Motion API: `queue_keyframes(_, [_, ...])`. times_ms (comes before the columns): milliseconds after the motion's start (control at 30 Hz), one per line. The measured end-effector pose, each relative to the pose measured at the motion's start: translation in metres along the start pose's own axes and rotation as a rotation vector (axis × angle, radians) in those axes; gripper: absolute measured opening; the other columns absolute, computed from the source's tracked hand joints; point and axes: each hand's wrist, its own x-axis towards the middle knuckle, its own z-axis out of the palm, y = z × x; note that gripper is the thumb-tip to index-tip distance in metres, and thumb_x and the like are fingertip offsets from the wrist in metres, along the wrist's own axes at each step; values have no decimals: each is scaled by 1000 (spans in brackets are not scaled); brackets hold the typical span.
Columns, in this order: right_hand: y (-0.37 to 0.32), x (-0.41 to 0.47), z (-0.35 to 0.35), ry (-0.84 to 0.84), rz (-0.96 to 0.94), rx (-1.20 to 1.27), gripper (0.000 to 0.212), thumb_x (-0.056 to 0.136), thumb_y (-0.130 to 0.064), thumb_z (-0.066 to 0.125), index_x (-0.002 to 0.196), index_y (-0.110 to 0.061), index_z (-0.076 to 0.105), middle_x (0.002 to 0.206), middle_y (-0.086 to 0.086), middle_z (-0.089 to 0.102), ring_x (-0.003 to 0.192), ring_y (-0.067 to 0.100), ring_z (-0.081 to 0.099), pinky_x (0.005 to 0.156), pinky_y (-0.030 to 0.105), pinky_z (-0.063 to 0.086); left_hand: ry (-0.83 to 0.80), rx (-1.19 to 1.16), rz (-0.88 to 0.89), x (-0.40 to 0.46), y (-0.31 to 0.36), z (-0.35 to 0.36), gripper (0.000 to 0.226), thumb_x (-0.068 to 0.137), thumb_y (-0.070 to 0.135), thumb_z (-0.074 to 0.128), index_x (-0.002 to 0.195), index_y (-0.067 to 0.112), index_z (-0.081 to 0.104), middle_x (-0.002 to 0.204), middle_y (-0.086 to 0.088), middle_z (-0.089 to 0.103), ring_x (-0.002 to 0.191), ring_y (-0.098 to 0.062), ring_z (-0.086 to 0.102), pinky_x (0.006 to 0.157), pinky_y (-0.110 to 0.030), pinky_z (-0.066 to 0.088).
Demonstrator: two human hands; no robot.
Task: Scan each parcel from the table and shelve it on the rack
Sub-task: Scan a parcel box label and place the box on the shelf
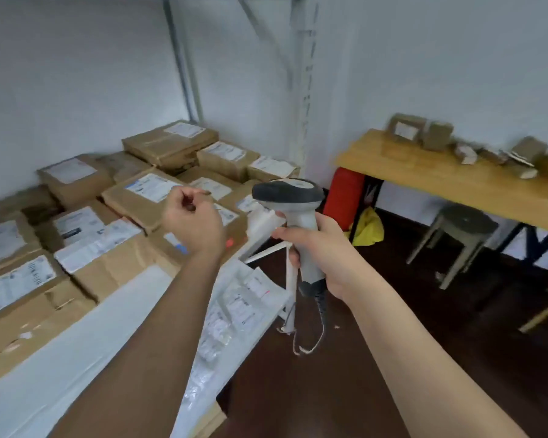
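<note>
My right hand [326,257] grips the handle of a grey and white barcode scanner [290,194], whose head points left toward the rack. A red scan spot [230,243] shows on a cardboard parcel just below my left hand [192,221]. That hand hovers over the shelved parcels with fingers loosely curled and nothing in it. Several brown cardboard parcels [146,197] with white labels cover the rack shelf on the left. Small brown parcels [407,129] lie along the back of the wooden table [440,178] at the right.
White plastic-wrapped parcels [234,308] lie at the shelf's near end, beside a long white panel [76,343]. The rack's white upright [304,90] stands between shelf and table. Under the table are a red cylinder [344,197], a yellow bag [367,229] and a grey stool [462,229].
</note>
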Motion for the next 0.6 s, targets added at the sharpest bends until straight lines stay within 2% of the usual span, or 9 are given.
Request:
queue_keyframes(133, [-8,11,-148,228,-19,34,28,91,-9,66,119,-9,60,94,15,61,46,10,47,49,22,43,-172,-19,-99,-81,-15,146,36,77,-10,45,61,21,53,62,7,51,58,-2,46,58,-9,37])
queue_keyframes(233, [-11,24,-239,393,-18,95,28,93,-10,64,120,-10,59,91,15,58,48,12,46,51,21,44,-286,21,-182,-130,-23,232,26,76,-10,45,68,11,59,64,2,53,59,-5,48,56,-9,38])
queue_keyframes(300, [-8,35,-290,502,-12,153,25,93,-12,64,118,-14,60,89,14,59,48,12,48,53,24,45,-357,58,-202,-154,-31,282,26,76,-9,45,68,11,60,67,-1,55,61,-8,50,57,-14,40])
queue_keyframes(400, [-1,49,-340,612,10,208,20,94,-16,64,114,-17,61,90,12,65,50,13,50,58,31,44,-436,100,-226,-173,-48,337,31,77,-8,45,63,18,57,65,2,55,60,-7,50,58,-17,40])
queue_keyframes(467, [5,70,-383,686,10,240,20,95,-19,63,114,-16,60,96,8,69,50,13,50,55,31,44,-505,110,-252,-190,-66,391,33,78,-7,45,61,20,55,64,2,55,59,-9,50,58,-20,40])
queue_keyframes(600, [6,124,-460,786,7,286,25,96,-23,61,118,-12,58,95,4,68,46,12,48,51,30,43,-611,124,-306,-215,-104,502,26,81,-5,46,68,12,60,65,2,57,60,-12,51,60,-24,41])
